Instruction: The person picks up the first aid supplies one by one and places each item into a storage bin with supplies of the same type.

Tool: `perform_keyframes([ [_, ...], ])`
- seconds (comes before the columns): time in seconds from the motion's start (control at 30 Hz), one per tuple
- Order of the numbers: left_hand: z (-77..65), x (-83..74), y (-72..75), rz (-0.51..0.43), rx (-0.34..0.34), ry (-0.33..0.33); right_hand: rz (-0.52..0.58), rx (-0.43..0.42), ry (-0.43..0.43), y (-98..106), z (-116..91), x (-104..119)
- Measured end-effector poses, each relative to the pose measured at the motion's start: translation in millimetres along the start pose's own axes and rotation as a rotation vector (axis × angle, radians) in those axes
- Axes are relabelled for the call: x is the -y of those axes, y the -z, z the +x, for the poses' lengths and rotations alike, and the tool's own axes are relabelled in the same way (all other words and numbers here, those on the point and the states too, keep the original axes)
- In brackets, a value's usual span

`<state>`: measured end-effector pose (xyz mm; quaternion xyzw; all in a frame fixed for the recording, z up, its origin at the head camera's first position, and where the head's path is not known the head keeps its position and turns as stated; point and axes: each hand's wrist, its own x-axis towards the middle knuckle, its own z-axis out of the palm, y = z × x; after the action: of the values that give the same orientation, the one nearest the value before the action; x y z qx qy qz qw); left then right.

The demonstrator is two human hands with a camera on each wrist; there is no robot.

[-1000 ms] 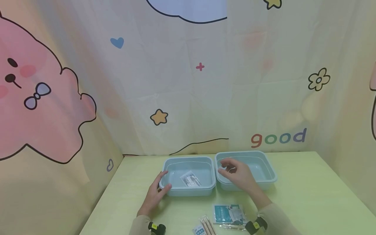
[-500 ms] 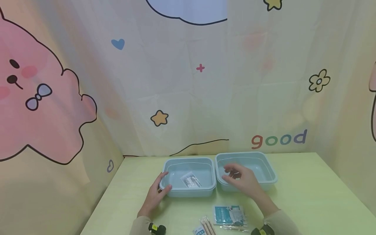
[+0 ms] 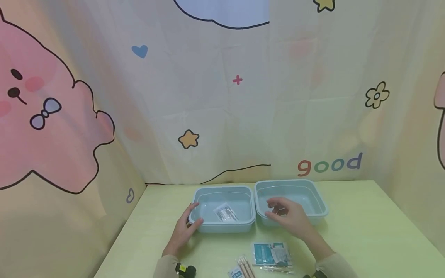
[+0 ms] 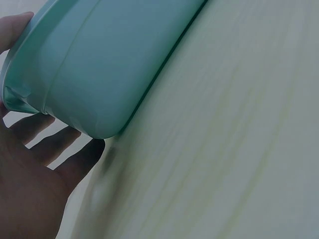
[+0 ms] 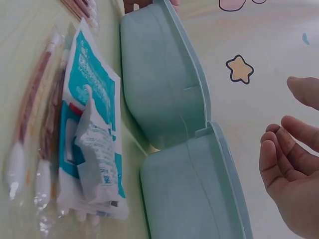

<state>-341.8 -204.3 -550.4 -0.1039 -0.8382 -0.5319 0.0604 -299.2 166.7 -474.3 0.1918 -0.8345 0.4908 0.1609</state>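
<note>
At the left end of the left light-blue plastic bin (image 3: 226,228), my left hand (image 3: 180,232) grips the rim, thumb over the front corner. In the left wrist view its fingers (image 4: 79,159) press the bin's outer wall. A small clear packet with dark print (image 3: 226,212) lies inside that bin. My right hand (image 3: 293,219) hovers over the front edge of the right light-blue bin (image 3: 309,199), fingers loosely bent and holding nothing. From the right wrist view, the right hand (image 5: 294,174) appears apart from both bins.
In front of the bins lie a teal-and-white packet (image 3: 264,253) with a small white sachet on it, wrapped cotton swabs (image 5: 32,109), a swab bundle (image 3: 246,266) and a blue-white packet (image 3: 236,273). Behind the table (image 3: 365,231) hangs a printed curtain (image 3: 222,100).
My right hand has drawn back slightly toward the right and front, still over the right bin. The left hand and both bins stay where they were.
</note>
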Motion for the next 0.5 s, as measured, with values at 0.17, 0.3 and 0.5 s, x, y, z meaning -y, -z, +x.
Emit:
perform_keyframes([
  [0.17, 0.3, 1.3, 0.3, 0.013, 0.001, 0.003, 0.030, 0.010, 0.041, 1, -7, -2],
  [0.3, 0.6, 2.4, 0.4, 0.015, -0.001, 0.003, 0.040, 0.020, 0.047, 3, -9, -4],
  [0.5, 0.1, 1.1, -0.5, 0.010, -0.006, 0.007, 0.022, 0.040, 0.043, 6, -12, -7],
])
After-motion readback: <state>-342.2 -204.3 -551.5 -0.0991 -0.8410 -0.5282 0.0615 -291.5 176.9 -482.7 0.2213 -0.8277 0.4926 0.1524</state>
